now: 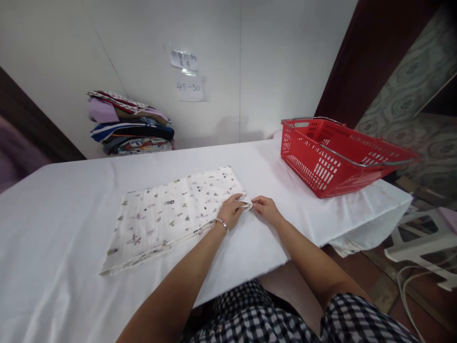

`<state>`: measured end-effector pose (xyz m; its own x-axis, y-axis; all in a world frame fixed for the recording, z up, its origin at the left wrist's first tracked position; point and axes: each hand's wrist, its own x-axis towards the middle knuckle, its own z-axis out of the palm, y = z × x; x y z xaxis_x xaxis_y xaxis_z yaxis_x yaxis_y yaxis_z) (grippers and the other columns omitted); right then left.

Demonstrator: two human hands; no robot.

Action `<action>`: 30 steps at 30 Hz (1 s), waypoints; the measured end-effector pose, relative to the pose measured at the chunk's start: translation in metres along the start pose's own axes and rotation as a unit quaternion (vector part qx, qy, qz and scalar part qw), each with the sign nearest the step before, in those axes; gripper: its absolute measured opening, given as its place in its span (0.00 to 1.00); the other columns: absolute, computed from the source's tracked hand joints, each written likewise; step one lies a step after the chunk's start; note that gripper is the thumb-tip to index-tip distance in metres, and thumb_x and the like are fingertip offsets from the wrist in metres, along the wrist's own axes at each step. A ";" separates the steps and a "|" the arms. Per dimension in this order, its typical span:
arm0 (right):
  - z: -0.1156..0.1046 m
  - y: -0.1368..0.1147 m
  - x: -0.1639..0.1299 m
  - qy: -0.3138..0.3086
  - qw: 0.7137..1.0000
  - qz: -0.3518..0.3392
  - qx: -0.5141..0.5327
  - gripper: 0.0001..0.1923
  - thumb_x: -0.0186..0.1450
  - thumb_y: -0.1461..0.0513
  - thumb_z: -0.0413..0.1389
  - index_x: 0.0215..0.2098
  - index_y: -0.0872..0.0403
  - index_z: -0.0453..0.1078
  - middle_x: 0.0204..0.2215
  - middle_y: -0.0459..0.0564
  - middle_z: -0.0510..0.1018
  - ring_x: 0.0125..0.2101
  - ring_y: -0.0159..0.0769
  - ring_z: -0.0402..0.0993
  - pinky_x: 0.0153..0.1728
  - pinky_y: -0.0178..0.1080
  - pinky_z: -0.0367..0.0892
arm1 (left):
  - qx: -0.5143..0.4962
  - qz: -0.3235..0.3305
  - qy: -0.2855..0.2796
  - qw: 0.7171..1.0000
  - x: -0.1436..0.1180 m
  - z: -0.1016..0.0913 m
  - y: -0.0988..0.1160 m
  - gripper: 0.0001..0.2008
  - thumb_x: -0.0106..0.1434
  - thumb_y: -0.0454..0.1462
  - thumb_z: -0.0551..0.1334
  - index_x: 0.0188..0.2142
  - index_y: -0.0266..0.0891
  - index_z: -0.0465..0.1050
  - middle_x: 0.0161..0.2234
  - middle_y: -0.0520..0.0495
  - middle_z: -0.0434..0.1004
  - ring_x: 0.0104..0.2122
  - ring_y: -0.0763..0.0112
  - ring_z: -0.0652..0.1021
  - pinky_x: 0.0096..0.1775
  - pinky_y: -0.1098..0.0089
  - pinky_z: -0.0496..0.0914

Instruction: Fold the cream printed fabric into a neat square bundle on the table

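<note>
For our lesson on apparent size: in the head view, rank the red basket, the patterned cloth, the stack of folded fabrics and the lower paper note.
1. patterned cloth
2. red basket
3. stack of folded fabrics, farther off
4. lower paper note

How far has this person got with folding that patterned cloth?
The patterned cloth already lies flat on the white table, folded into a layered rectangle. Both hands, left hand and right hand, pinch its near right corner. The red basket shows nothing inside from here, while a stack of folded fabrics waits by the wall.
</note>
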<state>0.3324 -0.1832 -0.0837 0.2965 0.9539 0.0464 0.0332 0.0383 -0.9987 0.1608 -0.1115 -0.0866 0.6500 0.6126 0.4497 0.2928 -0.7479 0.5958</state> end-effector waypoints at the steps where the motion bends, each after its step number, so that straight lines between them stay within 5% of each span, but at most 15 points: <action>1: 0.001 -0.001 -0.001 -0.005 1.000 -0.004 0.002 0.12 0.49 0.56 0.60 0.29 0.55 0.71 0.16 0.39 0.66 0.17 0.25 0.58 0.20 0.31 0.52 | -0.007 -0.002 0.002 1.000 0.000 0.000 0.000 0.12 0.59 0.33 0.57 0.40 0.46 0.75 0.52 0.49 0.66 0.49 0.67 0.70 0.52 0.61 0.65; 30: 0.006 0.002 -0.005 -0.076 0.996 -0.052 -0.019 0.17 0.54 0.53 0.59 0.40 0.53 0.71 0.25 0.44 0.72 0.23 0.27 0.62 0.25 0.32 0.58 | 0.001 0.013 0.000 1.000 0.001 0.000 0.004 0.11 0.60 0.33 0.56 0.39 0.44 0.75 0.52 0.46 0.67 0.51 0.67 0.69 0.53 0.62 0.64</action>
<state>0.3252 -0.1859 -0.0865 0.1427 0.9792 0.1439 0.0942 0.1313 -0.9869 0.1624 -0.1133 -0.0836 0.6575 0.5929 0.4650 0.2776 -0.7643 0.5820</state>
